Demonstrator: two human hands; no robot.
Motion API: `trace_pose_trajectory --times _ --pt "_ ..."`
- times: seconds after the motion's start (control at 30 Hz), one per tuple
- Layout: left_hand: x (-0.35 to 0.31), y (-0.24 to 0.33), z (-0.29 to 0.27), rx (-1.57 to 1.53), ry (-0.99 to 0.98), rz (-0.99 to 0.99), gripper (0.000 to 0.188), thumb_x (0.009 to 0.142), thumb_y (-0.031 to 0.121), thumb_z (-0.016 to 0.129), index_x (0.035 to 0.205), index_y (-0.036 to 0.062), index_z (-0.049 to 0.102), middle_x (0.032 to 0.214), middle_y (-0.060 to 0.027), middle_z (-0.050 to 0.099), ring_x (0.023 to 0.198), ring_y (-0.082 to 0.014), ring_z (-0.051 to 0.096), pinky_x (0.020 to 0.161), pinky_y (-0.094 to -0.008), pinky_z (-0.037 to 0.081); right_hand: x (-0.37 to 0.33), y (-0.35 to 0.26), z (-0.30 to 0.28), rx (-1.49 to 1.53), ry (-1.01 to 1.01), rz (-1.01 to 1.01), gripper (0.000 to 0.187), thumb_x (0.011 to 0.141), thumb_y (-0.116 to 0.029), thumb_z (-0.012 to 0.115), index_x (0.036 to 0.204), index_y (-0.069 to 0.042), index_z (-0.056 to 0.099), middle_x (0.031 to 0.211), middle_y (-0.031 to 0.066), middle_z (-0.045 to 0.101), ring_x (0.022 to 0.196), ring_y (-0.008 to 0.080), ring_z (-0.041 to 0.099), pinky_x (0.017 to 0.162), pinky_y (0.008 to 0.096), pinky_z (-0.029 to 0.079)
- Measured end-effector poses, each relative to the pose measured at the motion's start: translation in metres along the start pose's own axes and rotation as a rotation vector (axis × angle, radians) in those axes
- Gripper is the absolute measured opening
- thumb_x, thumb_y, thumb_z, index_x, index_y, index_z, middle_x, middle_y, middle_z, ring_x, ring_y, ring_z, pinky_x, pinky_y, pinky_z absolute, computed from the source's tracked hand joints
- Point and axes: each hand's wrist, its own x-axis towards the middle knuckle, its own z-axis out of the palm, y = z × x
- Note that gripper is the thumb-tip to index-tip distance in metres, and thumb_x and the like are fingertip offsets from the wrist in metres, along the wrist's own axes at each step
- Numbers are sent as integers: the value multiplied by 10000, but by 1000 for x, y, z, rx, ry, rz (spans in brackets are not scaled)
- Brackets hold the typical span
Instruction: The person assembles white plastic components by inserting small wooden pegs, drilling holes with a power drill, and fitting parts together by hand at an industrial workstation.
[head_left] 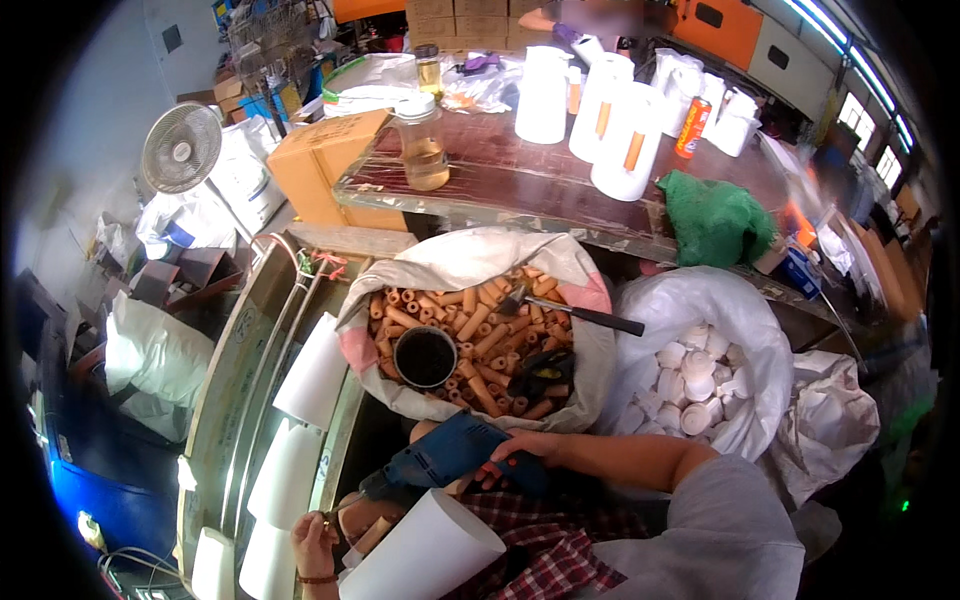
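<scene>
Right hand (520, 452) gripping blue plastic drill (445, 460), left hand (312, 545) seemingly pinching its bit, smooth white cone (420, 555) beside

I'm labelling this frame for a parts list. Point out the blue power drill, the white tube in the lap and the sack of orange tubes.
blue power drill (445, 455), head view, its body.
white tube (425, 555), head view, its side.
sack of orange tubes (460, 255), head view, its folded rim.

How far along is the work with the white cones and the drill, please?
Looks done: several white cones lie lined up along the metal tray at the left. In hand: the right hand grips a blue drill, and the left hand steadies a white cone on the lap. Left: a sack of orange tubes and a bag of white caps remain quite full.
</scene>
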Motion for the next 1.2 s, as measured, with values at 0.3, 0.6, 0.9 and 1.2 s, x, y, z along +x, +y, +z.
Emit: trace_pose_trajectory --times 0.3,0.6,0.9,1.2 --pt "-8 -2 3 132 -29 17 117 878 123 578 849 10 583 659 -63 594 539 -141 579 489 -242 483 -4 -6 8 -17 20 6 496 803 -209 609 1226 15 478 1155 172 579 1033 284 591 818 353 495" --pt "-15 -12 -10 95 -106 1 118 886 128 583 883 11 580 708 -61 620 565 -130 584 503 -221 474 -2 -15 1 -49 -35 101 478 814 -119 526 1259 34 443 1216 183 548 1117 303 543 879 364 461" --pt "-25 -36 -28 419 -68 237 451 871 211 604 1212 -8 405 1000 -134 577 781 -170 604 630 -277 514 -7 -3 -7 -85 73 43 475 819 -148 500 1237 71 455 1223 196 541 1080 321 561 853 361 482" --pt "-83 -3 1 947 -405 107 395 825 319 659 1022 -17 597 850 -112 629 778 -139 574 697 -279 464 -9 -1 3 -2 68 86 460 799 -120 523 1221 52 457 1186 201 557 1051 323 570 846 386 487"
